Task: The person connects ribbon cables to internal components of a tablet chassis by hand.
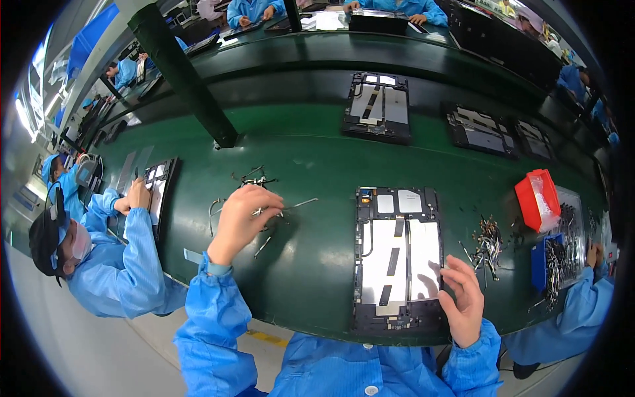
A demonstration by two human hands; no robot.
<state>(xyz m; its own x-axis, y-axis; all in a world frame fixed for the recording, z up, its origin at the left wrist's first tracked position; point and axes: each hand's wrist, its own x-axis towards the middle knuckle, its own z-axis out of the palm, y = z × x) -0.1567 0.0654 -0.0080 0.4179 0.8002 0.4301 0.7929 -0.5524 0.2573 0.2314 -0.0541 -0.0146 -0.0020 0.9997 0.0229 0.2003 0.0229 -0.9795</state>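
My left hand [242,218] is closed in a pinch over a small tangle of thin cables [254,177] on the green bench. A thin silvery cable [301,203] sticks out to the right from its fingertips. In front of me lies an opened tablet [413,291], its back off, showing a large silver battery area, black strips and two white labels. At the tablet's lower right edge is my right hand [463,301], fingers curved and apart, with nothing in it. Its fingertips are at the tablet's rim; whether they touch it I cannot tell.
A heap of small cables [488,243] lies right of the tablet. Beyond it stand a red bin [537,200] and a blue bin [539,264] of cables. More opened tablets [376,106] lie farther back. A green post [182,73] rises at left; a co-worker [126,264] works beside it.
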